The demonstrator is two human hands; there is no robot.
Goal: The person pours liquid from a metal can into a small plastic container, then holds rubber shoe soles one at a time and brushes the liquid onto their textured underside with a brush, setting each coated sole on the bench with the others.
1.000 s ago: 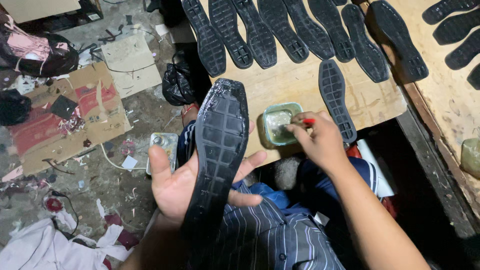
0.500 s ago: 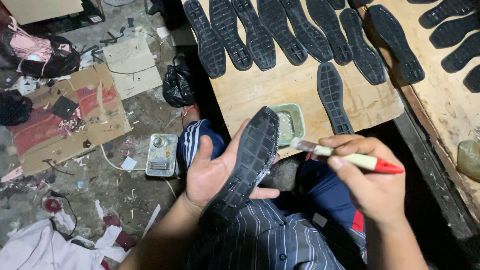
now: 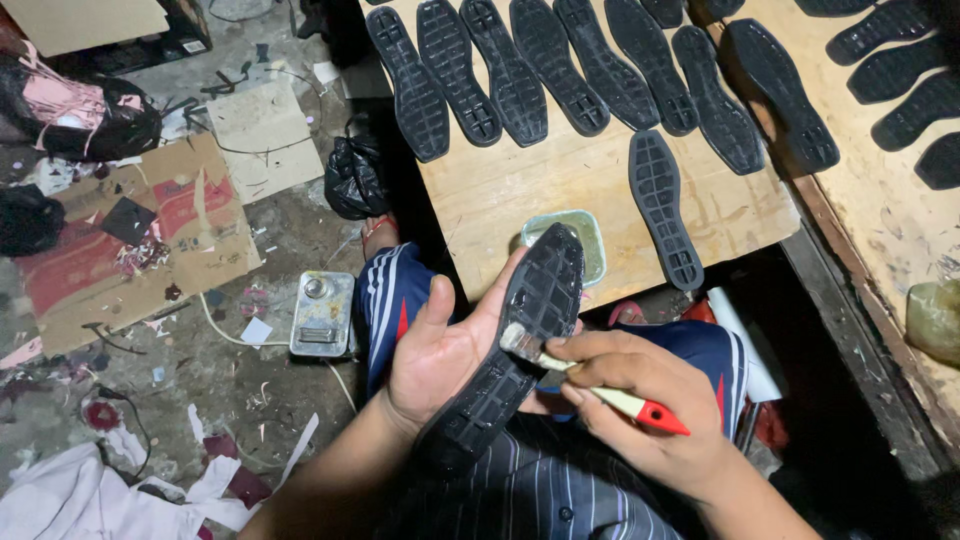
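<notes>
While the fingers (image 3: 640,365) of the right hand (image 3: 650,405) are curling shut round the handle of a small brush (image 3: 590,380), pinching it between thumb and forefinger, its pale bristle end is pressing on the tread of the black shoe sole (image 3: 510,350), about midway along it. The red tip of the handle is sticking out to the right, beyond the knuckles. The left hand (image 3: 440,355) is lying open under the sole, palm up, thumb raised along its left edge and fingers spread loosely beneath, cradling it rather than gripping it.

The sole is lying just left of the brush fingers, touching the bristles. Its long axis is running on a slant, heel end near and to the left by the wrist, toe end far and to the right, pointing at the tub. So the brush is crossing it nearly square, and the left hand is the nearer one, already under it.

Just beyond the toe, a small greenish tub (image 3: 570,240) is sitting at the near edge of a wooden board (image 3: 500,190). Farther off, a row of black soles (image 3: 520,70) is lying tread up across the board, with one more sole (image 3: 662,205) set apart to the right of the tub. To the left, on the littered floor, a small metal box (image 3: 322,312) is resting beside flattened cardboard (image 3: 130,240).
</notes>
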